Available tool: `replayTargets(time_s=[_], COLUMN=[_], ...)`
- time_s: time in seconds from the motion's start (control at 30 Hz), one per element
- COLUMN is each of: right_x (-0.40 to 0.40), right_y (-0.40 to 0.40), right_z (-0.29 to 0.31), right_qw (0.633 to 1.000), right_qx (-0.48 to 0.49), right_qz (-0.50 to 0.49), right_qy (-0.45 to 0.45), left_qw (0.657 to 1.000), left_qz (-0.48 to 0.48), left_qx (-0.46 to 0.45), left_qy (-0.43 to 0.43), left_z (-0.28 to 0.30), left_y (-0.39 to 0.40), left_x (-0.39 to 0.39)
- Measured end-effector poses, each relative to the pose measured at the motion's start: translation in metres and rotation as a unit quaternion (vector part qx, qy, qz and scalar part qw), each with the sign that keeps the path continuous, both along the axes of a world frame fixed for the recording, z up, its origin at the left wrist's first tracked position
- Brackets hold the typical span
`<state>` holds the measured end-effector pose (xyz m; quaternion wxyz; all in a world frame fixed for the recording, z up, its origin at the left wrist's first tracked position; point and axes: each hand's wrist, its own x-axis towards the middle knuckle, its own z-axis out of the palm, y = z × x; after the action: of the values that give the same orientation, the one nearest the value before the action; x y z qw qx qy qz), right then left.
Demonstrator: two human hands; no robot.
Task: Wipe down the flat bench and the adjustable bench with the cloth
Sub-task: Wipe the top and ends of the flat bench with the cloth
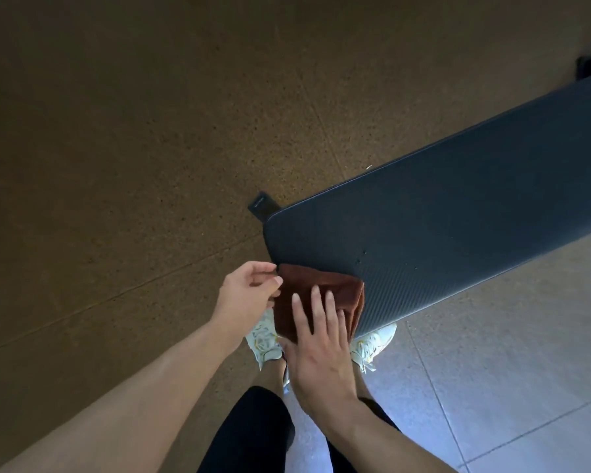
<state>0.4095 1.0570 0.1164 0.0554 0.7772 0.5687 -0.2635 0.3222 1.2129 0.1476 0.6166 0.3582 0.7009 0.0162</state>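
Two floor surfaces met under the person: pale grey tiles (492,387) nearest on the right, and a brown speckled rubber floor (133,131) spreading left and away. White sneakers (265,339) stood at that boundary, partly tucked beneath the bench end.

Nearest the camera, the right hand (318,339) lay flat on the folded rust-brown cloth (316,285), fingers straight and slightly spread, pressing it onto the near end of the pad. Just left of it, the left hand (249,291) pinched the cloth's left corner between thumb and curled fingers, at the pad's rounded edge.

So the cloth sat directly under the right palm and fingers, its far edge showing beyond the fingertips, and its near part draped over the bench end.

Beyond the hands, the dark ribbed flat bench (440,227) ran with its long axis from the near end diagonally up to the right, leaving the picture at the right edge. One black frame foot (261,204) poked out on the rubber floor just left of the near end.
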Motion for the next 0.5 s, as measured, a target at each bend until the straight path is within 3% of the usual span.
replayTargets(time_s=[0.17,0.37,0.5], right_x=[0.000,0.040,0.043], right_y=[0.039,0.138,0.114], right_z=[-0.027,-0.038,-0.037], right_qw=[0.999,0.995,0.993], right_qx=[0.031,0.056,0.069], right_qz=[0.023,0.081,0.096], right_qy=[-0.009,0.023,0.014], left_qw=[0.994,0.994,0.994], left_qz=[0.077,0.014,-0.001], left_qx=[0.044,0.097,0.091], left_qy=[0.061,0.047,0.055], left_z=[-0.011,-0.020,-0.016], left_y=[-0.010,0.015,0.028], left_x=[-0.003,0.000,0.009])
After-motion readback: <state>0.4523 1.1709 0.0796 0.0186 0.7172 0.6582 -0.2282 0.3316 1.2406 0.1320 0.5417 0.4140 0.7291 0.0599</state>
